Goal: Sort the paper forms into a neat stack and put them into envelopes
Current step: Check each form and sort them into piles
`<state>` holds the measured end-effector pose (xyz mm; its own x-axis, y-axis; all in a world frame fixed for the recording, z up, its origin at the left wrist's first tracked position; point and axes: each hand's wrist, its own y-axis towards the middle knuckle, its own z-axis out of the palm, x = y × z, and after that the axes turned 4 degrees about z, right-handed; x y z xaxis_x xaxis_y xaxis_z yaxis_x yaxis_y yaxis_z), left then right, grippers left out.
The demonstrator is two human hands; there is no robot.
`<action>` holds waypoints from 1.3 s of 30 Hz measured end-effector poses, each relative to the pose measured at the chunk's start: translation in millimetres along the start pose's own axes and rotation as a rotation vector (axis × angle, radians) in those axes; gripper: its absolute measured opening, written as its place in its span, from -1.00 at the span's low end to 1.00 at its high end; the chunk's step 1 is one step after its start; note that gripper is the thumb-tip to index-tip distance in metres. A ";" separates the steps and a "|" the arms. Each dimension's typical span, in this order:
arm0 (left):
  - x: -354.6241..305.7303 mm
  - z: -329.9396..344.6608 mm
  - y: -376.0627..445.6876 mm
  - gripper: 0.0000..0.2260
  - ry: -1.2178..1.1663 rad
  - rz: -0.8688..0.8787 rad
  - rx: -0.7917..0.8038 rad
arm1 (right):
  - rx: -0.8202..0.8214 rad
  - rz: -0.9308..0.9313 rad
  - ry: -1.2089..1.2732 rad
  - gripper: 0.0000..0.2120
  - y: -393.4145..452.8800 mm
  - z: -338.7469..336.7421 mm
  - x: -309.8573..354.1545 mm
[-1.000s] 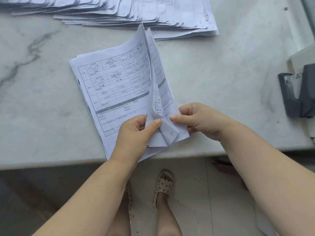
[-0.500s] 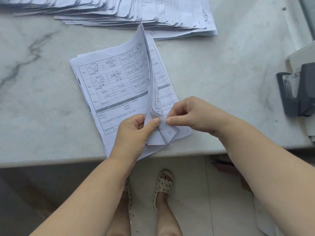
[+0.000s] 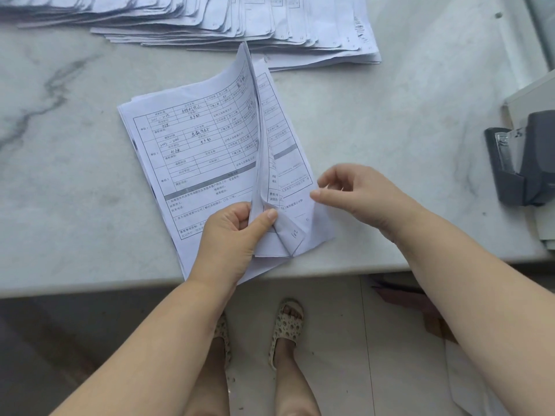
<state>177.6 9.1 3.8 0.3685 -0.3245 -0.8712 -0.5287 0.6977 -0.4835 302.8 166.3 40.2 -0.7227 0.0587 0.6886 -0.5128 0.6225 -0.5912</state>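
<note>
A stack of printed paper forms [image 3: 195, 151] lies tilted on the marble table [image 3: 75, 205], its lower corner hanging over the front edge. My left hand [image 3: 231, 235] pinches the bottom corner of several lifted sheets [image 3: 255, 115], which stand up curled along the middle of the stack. A sheet marked "102" folds out under that thumb. My right hand [image 3: 360, 193] hovers at the right edge of the lower sheets, fingers loosely curled and holding nothing, its thumb tip at the paper's edge.
A long fanned row of more forms [image 3: 270, 22] runs along the back of the table. A dark grey stapler [image 3: 522, 157] sits at the right edge on some white papers [image 3: 528, 91]. My sandalled feet and the tiled floor show below the table's front edge.
My right hand let go of the folded corner and moved right, away from my left thumb. The left hand keeps its pinch on the lifted sheets.
</note>
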 end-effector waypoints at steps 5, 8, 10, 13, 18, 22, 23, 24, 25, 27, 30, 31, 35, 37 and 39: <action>-1.0 0.6 -0.4 -0.86 0.013 0.008 0.014 | 0.053 -0.154 -0.309 -0.86 -4.0 13.2 19.9; -0.5 0.0 -0.3 -0.86 0.025 0.009 0.006 | 0.264 -0.003 -0.221 -0.90 -0.1 19.8 19.8; 0.0 -0.6 0.0 -0.84 0.031 0.013 -0.005 | 0.253 0.022 -0.180 -0.88 2.8 20.4 16.9; -0.1 -0.7 0.4 -0.84 0.027 0.008 -0.017 | 0.266 0.086 -0.062 -0.71 3.4 17.7 12.9; -1.0 0.3 -0.7 -0.93 0.025 -0.001 -0.027 | 0.287 0.191 0.130 -0.54 3.2 8.4 1.6; -0.7 0.4 -1.0 -0.91 0.018 -0.004 -0.017 | 0.142 0.170 0.156 -0.73 1.7 4.6 1.6; -0.9 0.5 -0.7 -0.90 0.018 -0.004 -0.014 | 0.049 0.110 0.167 -0.78 0.8 5.0 4.2; -1.2 0.3 -0.7 -0.89 0.019 -0.003 -0.010 | -0.029 0.032 0.169 -0.81 0.0 6.1 7.9; -1.3 0.3 -0.4 -0.88 0.019 -0.001 -0.009 | -0.065 -0.048 0.143 -0.81 -0.6 7.7 11.7; -0.9 0.3 -0.3 -0.88 0.024 0.006 -0.004 | -0.008 -0.119 -0.073 -0.79 -2.9 12.4 19.9; 1.0 -1.3 0.9 -0.81 0.035 0.021 0.010 | 0.245 -0.003 -0.286 -0.88 -2.4 20.1 27.0; 0.6 -1.3 0.9 -0.76 0.031 0.023 0.012 | 0.278 0.031 -0.267 -0.86 -1.3 21.5 26.8; 1.1 -1.8 1.4 -0.70 0.015 0.018 -0.002 | 0.245 0.096 -0.154 -0.73 2.4 20.6 19.4; 2.7 -2.3 1.9 -0.79 0.008 0.022 -0.011 | 0.259 0.126 -0.080 -0.63 2.0 18.5 16.9; 3.1 -2.6 1.4 -0.86 -0.007 0.014 -0.015 | 0.277 0.152 -0.010 -0.54 2.2 15.3 13.8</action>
<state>176.1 7.4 0.2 0.3663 -0.3106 -0.8771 -0.5450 0.6924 -0.4728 284.7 156.6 42.0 -0.8047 0.1266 0.5800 -0.5038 0.3710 -0.7801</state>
